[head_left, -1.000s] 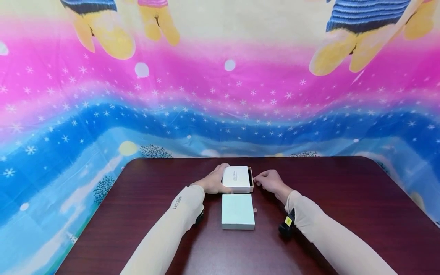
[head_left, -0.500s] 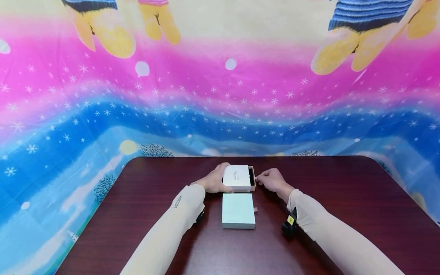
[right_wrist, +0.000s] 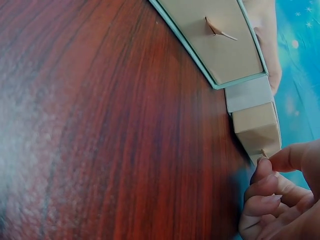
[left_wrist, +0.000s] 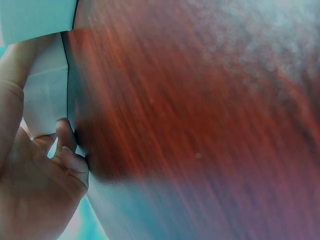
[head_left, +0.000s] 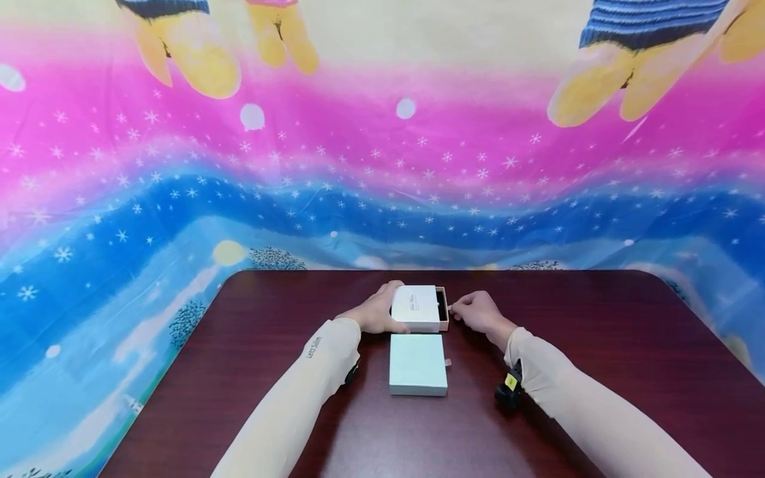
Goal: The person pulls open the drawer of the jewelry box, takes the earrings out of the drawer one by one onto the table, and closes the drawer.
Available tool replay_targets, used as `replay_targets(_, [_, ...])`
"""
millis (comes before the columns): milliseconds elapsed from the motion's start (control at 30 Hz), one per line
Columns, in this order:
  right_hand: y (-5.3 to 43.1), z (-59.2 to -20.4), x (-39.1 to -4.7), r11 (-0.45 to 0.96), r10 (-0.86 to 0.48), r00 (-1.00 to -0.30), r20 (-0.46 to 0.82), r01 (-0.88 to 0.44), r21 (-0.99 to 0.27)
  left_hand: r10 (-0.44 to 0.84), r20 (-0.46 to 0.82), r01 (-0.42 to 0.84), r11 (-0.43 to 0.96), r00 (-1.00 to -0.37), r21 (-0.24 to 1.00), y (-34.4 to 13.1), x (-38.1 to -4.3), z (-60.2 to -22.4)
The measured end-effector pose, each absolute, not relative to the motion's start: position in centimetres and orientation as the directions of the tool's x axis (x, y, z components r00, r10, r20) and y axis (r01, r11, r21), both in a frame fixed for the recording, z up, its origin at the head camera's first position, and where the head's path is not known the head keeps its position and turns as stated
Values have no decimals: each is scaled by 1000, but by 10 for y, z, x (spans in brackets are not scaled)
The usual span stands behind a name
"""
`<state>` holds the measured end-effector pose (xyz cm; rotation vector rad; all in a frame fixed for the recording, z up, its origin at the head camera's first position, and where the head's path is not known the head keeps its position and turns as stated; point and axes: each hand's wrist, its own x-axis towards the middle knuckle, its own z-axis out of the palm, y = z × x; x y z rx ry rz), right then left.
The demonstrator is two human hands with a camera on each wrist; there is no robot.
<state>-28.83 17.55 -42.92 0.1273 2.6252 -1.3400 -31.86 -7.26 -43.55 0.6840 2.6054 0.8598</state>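
A white drawer-style box (head_left: 414,305) with small dark lettering lies toward the back of the table. My left hand (head_left: 378,311) grips its left end, thumb along the near side and fingers at the far side. From the right end sticks out a tan drawer (right_wrist: 254,125), its inside dark. My right hand (head_left: 478,312) pinches the small ribbon tab (right_wrist: 264,152) on that drawer's front between thumb and forefinger. Directly in front of the white box lies a pale mint-green box (head_left: 417,362), its drawer closed and a ribbon tab (right_wrist: 219,31) poking out on the right.
The dark red-brown wooden table (head_left: 287,431) carries both boxes. Behind it hangs a printed cloth (head_left: 370,166) in pink and blue with snowflakes. A black wrist camera (head_left: 509,390) with a yellow label sits on the right wrist.
The white box's drawer has slid a little farther out to the right, my right hand moving with it. My left hand keeps its grip. The head view has shifted slightly.
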Motion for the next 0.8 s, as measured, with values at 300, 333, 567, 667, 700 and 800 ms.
replay_targets(300, [176,-428,-288,583,-20,-978,-209,158,-797,531,-135,344,701,-837,625,-73,-320,-437])
replay_targets(333, [176,-427,-288,582,-20,-978,-209,159,-798,530,-137,341,700,-837,628,-72,-319,-436])
replay_targets(567, [179,-428,-288,580,-11,-978,-210,165,-797,528,-136,338,699,-838,631,-72,-317,-433])
replay_targets(667, [180,-428,-287,577,-12,-977,-212,166,-800,528,-131,341,699,-839,629,-72,-317,-434])
replay_targets(700, [180,-428,-287,576,-14,-977,-212,165,-800,528,-129,343,698,-839,628,-72,-318,-434])
replay_targets(800, [181,-427,-287,577,-14,-977,-212,165,-800,529,-127,345,698,-839,627,-72,-318,-434])
